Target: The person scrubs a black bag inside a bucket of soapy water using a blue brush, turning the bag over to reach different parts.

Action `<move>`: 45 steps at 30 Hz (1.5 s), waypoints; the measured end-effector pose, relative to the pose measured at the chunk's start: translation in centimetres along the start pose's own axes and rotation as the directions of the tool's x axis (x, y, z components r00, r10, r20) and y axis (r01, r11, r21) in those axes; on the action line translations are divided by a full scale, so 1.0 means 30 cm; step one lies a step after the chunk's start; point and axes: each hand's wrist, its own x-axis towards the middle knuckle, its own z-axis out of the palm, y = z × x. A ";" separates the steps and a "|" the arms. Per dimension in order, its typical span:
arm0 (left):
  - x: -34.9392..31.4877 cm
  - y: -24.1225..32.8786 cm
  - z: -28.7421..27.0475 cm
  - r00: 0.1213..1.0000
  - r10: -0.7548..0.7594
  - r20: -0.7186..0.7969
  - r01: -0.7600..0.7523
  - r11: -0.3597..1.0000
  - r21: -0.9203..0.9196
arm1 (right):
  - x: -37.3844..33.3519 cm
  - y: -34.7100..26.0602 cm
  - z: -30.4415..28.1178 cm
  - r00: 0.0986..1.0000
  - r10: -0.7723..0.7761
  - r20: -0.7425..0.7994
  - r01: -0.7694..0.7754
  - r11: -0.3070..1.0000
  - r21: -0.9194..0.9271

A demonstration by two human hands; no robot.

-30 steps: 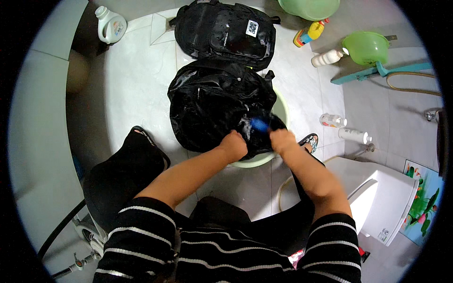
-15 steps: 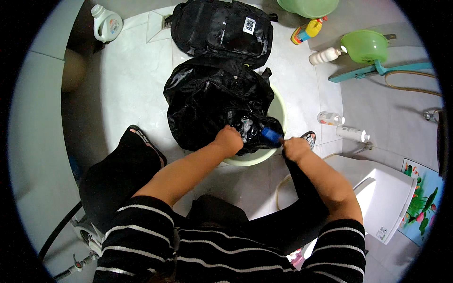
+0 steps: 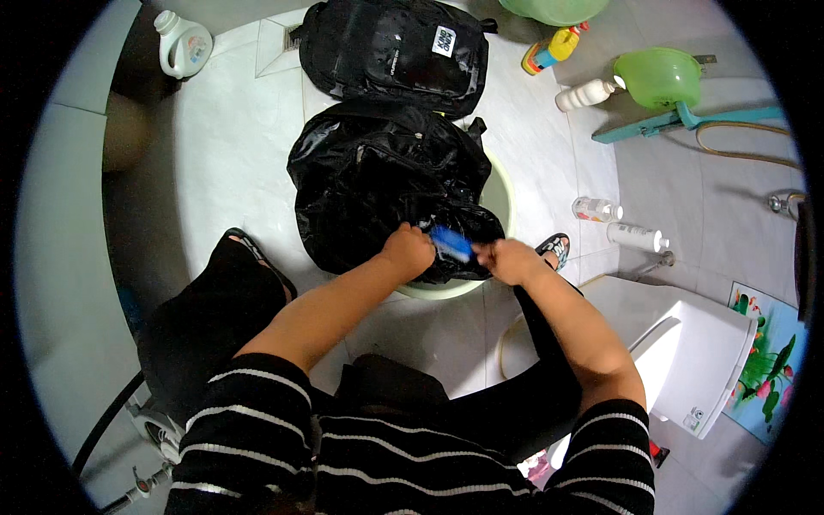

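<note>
A wet black backpack (image 3: 369, 172) lies bunched over a pale green basin (image 3: 506, 202), whose rim shows at the right and the near side. My left hand (image 3: 408, 251) is closed on the near part of the backpack's fabric. In my right hand (image 3: 508, 260) is the handle of a blue scrubbing brush (image 3: 451, 244). Its head, slightly smeared by motion, rests on or just over the cloth beside my left hand. Whether the bristles touch is hard to see.
Beyond the basin a second black backpack (image 3: 395, 56) lies on the tiled floor. Several bottles stand or lie at the right, near a green bowl (image 3: 659, 79) and a teal bar (image 3: 644, 129). A white toilet (image 3: 687, 352) is at the lower right, a white jug (image 3: 184, 45) at the far left.
My right hand has moved left with the brush, bringing its head closer to my left hand. My left hand keeps its grip on the backpack. The whole view has shifted slightly.
</note>
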 end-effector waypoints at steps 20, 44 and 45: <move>0.001 -0.006 0.021 0.992 0.024 0.122 -0.016 0.997 -0.069 | 0.204 -0.058 0.375 0.987 0.144 0.066 -0.157 0.932 0.325; -0.177 -0.143 -0.063 0.996 -0.066 0.052 0.071 0.992 -0.101 | 0.227 -0.185 0.322 0.890 0.369 -0.268 -0.130 0.769 0.626; -0.169 -0.142 -0.064 0.996 -0.061 0.058 0.067 0.991 -0.113 | 0.268 -0.119 0.371 0.869 0.442 -0.221 -0.154 0.667 0.729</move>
